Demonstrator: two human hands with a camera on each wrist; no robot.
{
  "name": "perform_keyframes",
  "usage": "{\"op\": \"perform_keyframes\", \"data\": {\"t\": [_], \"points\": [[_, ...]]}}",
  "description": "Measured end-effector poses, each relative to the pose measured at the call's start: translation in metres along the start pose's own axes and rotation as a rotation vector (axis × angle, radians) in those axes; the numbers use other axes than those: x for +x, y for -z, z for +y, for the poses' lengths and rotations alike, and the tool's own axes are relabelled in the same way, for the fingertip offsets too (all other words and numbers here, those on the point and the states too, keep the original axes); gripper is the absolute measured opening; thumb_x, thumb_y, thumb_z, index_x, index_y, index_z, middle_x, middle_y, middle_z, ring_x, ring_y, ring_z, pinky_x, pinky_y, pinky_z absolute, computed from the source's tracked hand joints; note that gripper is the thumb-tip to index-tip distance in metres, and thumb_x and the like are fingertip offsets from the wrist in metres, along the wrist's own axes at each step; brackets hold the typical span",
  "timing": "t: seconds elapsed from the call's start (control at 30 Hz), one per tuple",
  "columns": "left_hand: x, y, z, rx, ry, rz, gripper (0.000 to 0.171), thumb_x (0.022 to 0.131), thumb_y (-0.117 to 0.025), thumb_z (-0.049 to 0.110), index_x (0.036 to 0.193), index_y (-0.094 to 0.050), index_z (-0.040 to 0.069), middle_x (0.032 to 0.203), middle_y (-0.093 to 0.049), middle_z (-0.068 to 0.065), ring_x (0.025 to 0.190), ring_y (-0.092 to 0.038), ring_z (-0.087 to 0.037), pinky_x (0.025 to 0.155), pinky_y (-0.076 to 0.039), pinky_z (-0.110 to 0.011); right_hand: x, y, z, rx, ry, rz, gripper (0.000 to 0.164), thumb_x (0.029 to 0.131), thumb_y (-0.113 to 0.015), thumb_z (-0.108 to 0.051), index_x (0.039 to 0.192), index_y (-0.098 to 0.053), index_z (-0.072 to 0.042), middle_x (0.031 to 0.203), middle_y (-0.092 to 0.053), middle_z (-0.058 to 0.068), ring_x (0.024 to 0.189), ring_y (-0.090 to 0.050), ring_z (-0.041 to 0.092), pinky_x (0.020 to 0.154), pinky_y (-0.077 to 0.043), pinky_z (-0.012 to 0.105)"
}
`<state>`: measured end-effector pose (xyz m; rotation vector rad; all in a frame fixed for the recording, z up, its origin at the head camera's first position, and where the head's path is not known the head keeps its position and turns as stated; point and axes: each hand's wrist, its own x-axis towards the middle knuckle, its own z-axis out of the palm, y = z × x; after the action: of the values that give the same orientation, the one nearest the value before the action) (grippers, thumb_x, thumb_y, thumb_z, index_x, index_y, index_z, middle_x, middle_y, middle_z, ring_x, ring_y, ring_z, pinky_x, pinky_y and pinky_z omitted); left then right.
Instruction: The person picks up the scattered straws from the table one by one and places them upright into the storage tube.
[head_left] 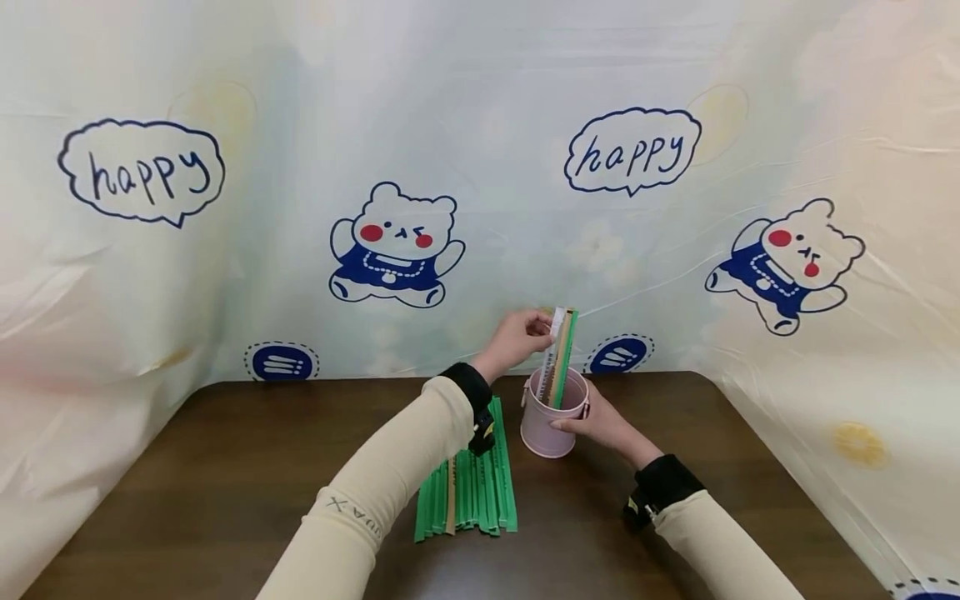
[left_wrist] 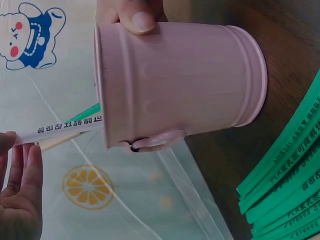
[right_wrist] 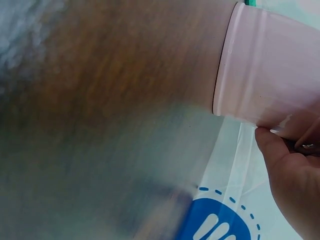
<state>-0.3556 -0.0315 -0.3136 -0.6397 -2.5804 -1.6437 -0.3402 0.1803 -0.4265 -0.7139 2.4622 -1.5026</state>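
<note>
A small pink metal bucket with side handles stands upright on the table. My right hand grips its right side, thumb across the front near the rim; the right wrist view catches this hand against the wall. Between thumb and fingertips, my left hand pinches the upper part of a white paper-wrapped straw, whose lower part is inside the bucket. Beside it, a brown wrapped straw and a green wrapped straw lean in the bucket. Their lower ends are hidden within.
Left of the bucket lies a row of several green wrapped straws, with one brown straw among them, partly under my left forearm. A printed cloth hangs behind the dark wooden table.
</note>
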Motion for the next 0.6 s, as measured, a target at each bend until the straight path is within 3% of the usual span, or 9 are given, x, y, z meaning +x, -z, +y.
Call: {"op": "perform_keyframes", "data": {"t": [0.37,0.6], "points": [[0.008,-0.016,-0.017,0.031,0.053,0.023,0.032,0.100,-0.063,0.008,0.130,-0.062,-0.003,0.118,-0.069,-0.024,0.106,-0.069,-0.034,0.083,-0.061,-0.028,-0.008,0.005,-0.003,-0.030,-0.018,-0.005,0.097,0.090,-0.079,-0.023,0.160,-0.015,-0.004,0.155,-0.039,0.027,0.140,-0.045,0.044,0.115,-0.044,0.061],[0.004,-0.010,-0.023,0.035,0.085,0.089,0.030,0.100,-0.063,0.006,0.128,-0.061,-0.003,0.117,-0.069,-0.023,0.102,-0.070,-0.033,0.080,-0.061,-0.028,-0.003,0.001,-0.002,-0.020,-0.014,-0.020,0.097,0.091,-0.079,-0.025,0.161,-0.015,-0.005,0.156,-0.038,0.026,0.140,-0.046,0.042,0.116,-0.044,0.060]]}}
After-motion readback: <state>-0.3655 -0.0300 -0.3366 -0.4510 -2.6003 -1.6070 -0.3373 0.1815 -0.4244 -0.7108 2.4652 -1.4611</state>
